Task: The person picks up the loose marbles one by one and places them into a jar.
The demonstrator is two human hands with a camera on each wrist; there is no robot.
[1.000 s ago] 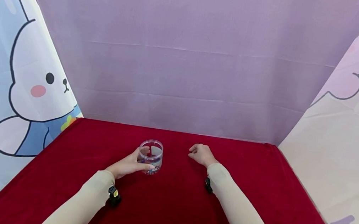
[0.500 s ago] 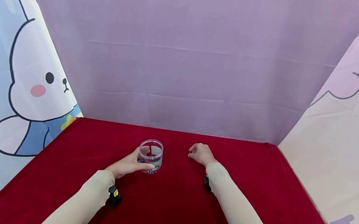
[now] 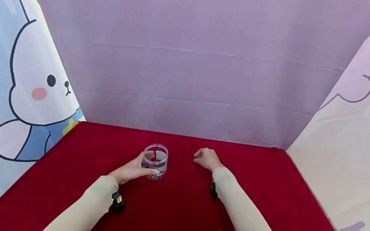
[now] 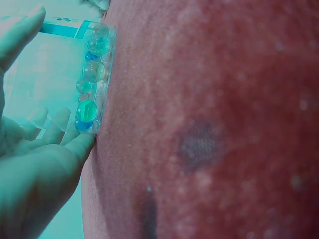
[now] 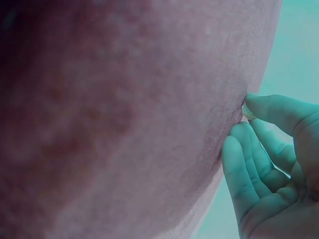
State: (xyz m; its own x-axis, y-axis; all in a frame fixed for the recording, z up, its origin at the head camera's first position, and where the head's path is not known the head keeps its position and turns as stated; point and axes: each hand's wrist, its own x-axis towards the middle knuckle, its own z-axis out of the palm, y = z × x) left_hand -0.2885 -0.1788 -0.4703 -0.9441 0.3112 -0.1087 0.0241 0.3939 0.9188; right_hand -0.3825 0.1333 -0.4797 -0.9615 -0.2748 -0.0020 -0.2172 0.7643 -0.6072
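Note:
A clear plastic jar (image 3: 159, 166) without a lid stands upright on the red cloth, left of centre in the head view. Its left side is wrapped by my left hand (image 3: 136, 169), thumb in front and fingers behind. Several glass marbles (image 4: 94, 71), green, blue and clear, line the bottom of the jar in the left wrist view. To the right of the jar, my right hand (image 3: 208, 159) is low at the cloth. Between its thumb and forefinger it pinches a small pale marble (image 5: 247, 112), partly hidden by the fingertips.
The table is covered with red velvety cloth (image 3: 170, 209). Behind it hangs a plain purple curtain (image 3: 189, 64). A cartoon-printed sheet (image 3: 26, 79) closes the left side, and a pale printed sheet (image 3: 350, 152) the right.
The right hand has shifted very slightly, its thumb and forefinger drawing together. The left hand and the jar stay in place.

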